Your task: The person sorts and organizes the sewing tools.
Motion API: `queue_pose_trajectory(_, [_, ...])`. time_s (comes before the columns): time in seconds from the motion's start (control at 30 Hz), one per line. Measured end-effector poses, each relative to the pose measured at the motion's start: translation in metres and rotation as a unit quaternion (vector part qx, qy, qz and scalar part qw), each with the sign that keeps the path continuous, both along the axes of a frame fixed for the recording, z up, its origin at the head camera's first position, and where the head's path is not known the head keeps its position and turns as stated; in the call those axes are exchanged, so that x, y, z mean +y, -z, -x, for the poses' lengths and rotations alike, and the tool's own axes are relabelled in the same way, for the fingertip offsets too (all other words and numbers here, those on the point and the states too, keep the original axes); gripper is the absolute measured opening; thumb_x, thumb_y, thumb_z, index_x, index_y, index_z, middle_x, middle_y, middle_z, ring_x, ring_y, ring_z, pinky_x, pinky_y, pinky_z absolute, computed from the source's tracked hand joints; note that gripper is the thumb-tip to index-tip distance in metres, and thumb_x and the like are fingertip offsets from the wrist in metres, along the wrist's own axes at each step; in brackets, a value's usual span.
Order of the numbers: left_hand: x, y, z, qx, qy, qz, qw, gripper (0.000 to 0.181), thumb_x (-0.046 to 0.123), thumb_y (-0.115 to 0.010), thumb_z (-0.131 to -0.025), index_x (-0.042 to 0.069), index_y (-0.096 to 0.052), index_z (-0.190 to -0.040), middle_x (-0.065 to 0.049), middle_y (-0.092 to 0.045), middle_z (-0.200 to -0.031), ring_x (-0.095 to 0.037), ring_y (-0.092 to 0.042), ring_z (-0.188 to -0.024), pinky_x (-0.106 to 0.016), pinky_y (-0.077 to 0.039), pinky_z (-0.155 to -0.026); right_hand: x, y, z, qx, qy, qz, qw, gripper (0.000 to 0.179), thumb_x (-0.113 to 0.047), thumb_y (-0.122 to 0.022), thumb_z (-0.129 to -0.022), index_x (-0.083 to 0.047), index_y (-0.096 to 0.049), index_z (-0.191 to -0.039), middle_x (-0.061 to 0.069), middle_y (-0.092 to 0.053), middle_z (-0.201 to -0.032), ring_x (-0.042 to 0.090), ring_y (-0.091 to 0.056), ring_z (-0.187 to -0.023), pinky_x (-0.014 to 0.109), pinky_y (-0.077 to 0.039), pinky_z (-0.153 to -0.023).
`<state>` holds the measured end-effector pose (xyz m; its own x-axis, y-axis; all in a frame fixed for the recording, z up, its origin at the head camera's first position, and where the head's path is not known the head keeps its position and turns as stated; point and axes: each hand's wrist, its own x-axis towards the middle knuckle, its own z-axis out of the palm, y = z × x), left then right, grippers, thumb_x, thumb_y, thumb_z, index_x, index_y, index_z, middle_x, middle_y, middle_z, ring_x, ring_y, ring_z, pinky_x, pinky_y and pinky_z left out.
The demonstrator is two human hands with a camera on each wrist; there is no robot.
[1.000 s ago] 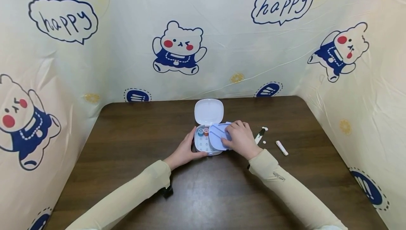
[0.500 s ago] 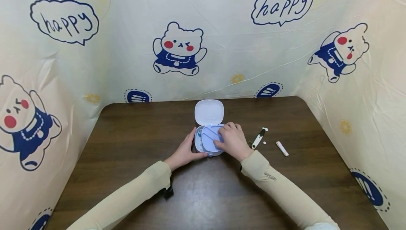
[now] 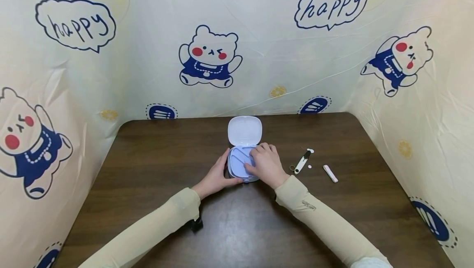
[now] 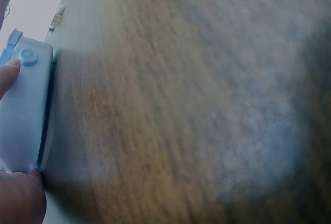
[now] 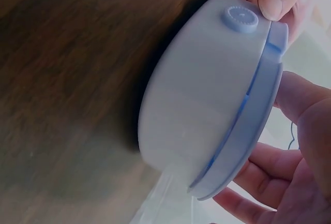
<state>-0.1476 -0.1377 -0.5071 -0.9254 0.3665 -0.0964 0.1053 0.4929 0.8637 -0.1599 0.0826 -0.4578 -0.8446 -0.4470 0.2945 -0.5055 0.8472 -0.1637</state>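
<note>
A small pale-blue sewing box (image 3: 233, 176) stands on the table with its white hinged lid (image 3: 245, 130) tipped back. My left hand (image 3: 216, 176) grips the box's left side, its thumb along the front near the round button (image 5: 242, 19). Over the box opening lies a light-blue divided tray (image 3: 240, 162), covering what is inside. My right hand (image 3: 267, 164) holds this tray at its right part, thumb and fingertips on it. In the right wrist view the tray rim (image 5: 247, 136) sits at the top of the box wall, with a narrow gap along it.
Right of the box lie white-and-black thread snips (image 3: 303, 162), a small ring (image 3: 292, 168), little white buttons (image 3: 310, 167) and a small white bar-shaped piece (image 3: 330, 174). The brown table (image 3: 155, 153) ends at a patterned cloth backdrop (image 3: 259, 62).
My right hand has carried the tray leftward and onto the box opening, hiding the thread spools that showed there. My left hand has stayed on the box.
</note>
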Motion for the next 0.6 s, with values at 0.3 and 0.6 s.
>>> queue_pose_trajectory(0.3, [0.0009,-0.0031,-0.0001,0.0,0.0,0.002,1.0,0.121,0.036,-0.089,-0.084,0.007,-0.007,-0.168,-0.019,-0.017,-0.171,-0.032,-0.025,-0.156,-0.05,-0.027,-0.125,-0.0034,0.003,0.0012,0.027,0.0,-0.002,0.9996,0.034,-0.039,-0.08,-0.089,-0.006,-0.07,-0.09,0.01,-0.071,-0.095,0.031,-0.06,-0.103,0.053,-0.047,-0.097])
queue_pose_trajectory(0.6, [0.0006,-0.0006,-0.0005,-0.001,0.0,-0.002,1.0,0.122,0.034,-0.089,-0.084,0.007,-0.005,-0.168,-0.019,-0.016,-0.171,-0.03,-0.026,-0.156,-0.045,-0.029,-0.125,-0.0067,0.0045,0.0014,0.01,0.0,-0.006,0.9999,0.036,-0.038,-0.079,-0.091,-0.003,-0.072,-0.096,0.012,-0.072,-0.1,0.032,-0.06,-0.104,0.053,-0.047,-0.097])
